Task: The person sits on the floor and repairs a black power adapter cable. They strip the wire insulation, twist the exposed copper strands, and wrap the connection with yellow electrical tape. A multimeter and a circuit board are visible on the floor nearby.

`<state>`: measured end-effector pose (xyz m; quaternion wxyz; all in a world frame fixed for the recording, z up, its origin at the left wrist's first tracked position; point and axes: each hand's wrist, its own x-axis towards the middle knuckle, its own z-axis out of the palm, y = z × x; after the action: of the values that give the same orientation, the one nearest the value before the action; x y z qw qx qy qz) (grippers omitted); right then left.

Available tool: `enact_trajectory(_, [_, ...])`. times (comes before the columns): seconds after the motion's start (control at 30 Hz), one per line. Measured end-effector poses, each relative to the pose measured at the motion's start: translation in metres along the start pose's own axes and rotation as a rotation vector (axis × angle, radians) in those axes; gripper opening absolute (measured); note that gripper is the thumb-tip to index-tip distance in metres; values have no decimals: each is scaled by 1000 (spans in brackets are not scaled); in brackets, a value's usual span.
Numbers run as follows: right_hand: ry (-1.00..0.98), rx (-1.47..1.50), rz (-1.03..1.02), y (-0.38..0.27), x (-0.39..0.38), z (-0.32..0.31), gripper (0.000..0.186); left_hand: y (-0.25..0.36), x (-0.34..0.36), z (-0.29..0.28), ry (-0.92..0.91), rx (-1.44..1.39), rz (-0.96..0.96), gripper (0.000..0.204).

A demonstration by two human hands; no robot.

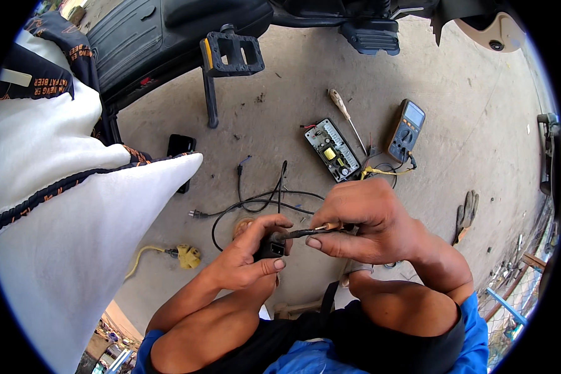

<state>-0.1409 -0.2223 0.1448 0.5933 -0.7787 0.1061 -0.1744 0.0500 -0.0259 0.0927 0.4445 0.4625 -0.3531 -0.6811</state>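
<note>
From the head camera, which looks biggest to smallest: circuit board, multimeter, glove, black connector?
1. Circuit board
2. Multimeter
3. Glove
Black connector: unranked; the left hand partly hides it, and it's nearer the camera.

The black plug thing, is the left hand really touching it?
Touching. The head view shows the left hand curled around the black plug, with its fingers and thumb closed about it.

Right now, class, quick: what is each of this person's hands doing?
Left hand: closed, holding a black connector.
Right hand: closed, pinching a thin dark lead between thumb and fingers.
</note>
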Motion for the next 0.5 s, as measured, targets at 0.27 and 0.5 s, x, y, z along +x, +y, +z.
enact_trajectory(0.27, [26,93,-19,-9,14,6,15,-1,-3,-2,12,35,9,65])
enact_trajectory(0.5, [46,142,77,-8,20,6,10,-2,-5,-6,8,-64,15,56])
